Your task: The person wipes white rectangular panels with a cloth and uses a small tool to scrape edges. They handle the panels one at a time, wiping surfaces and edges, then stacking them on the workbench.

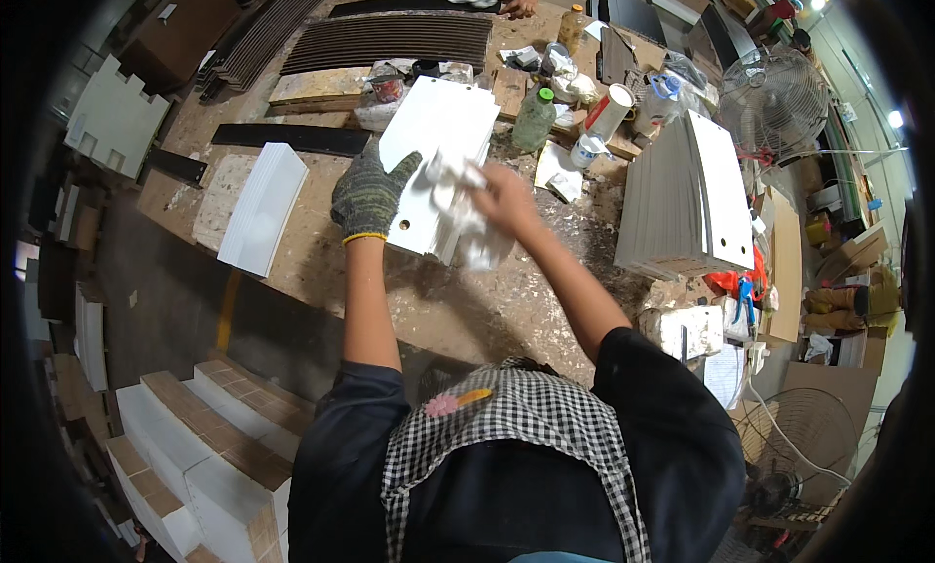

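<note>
Forearms (372,295) extended, gloved hand (373,195) on panel (436,115)

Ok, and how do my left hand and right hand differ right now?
Your left hand wears a dark knit glove, while your right hand is bare. The left hand rests at the left edge of the stack of white panels; the right hand holds a crumpled white cloth. The left hand looks fairly sharp, the right hand blurrier. Both are at the same stack.

On the workbench (506,319), the panel pile (438,115) lies between the strips (263,207), left, and the board stack (672,193), right.
</note>
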Available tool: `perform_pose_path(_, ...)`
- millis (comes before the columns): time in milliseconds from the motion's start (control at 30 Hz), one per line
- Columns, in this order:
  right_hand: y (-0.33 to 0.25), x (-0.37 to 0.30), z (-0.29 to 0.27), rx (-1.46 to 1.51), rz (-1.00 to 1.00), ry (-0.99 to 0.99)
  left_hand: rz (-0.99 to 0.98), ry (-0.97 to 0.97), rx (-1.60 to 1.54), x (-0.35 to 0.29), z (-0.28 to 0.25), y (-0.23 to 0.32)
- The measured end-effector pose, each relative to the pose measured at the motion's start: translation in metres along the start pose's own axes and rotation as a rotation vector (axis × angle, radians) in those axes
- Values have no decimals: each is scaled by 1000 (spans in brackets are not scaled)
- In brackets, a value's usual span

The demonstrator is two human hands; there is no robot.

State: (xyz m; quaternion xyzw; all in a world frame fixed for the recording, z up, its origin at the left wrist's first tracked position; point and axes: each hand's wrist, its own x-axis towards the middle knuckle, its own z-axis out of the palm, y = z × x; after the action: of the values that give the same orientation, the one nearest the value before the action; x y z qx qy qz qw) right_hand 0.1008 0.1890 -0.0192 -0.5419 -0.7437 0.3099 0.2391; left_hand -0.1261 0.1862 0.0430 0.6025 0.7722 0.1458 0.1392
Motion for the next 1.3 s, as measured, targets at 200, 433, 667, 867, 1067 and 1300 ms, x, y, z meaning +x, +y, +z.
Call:
perform_pose_path(200,56,117,-54,-53,85,295,40,-8,44,7,6,4)
perform_pose_path(433,7,-47,-3,-205,-357,-43,-1,-2,9,1,2,6)
perform_pose_path(667,80,-215,-5,-197,-12,271,118,155,57,22,31,-25)
perform_pose_path(867,134,-337,-101,-550,833,761,20,78,161,22,16,-10)
perform_pose_path(1067,231,-413,-121,-580,1111,588,170,111,11,23,25,-18)
perform_pose_path(1300,219,-366,-143,-90,1086,411,70,98,50,8,14,-5)
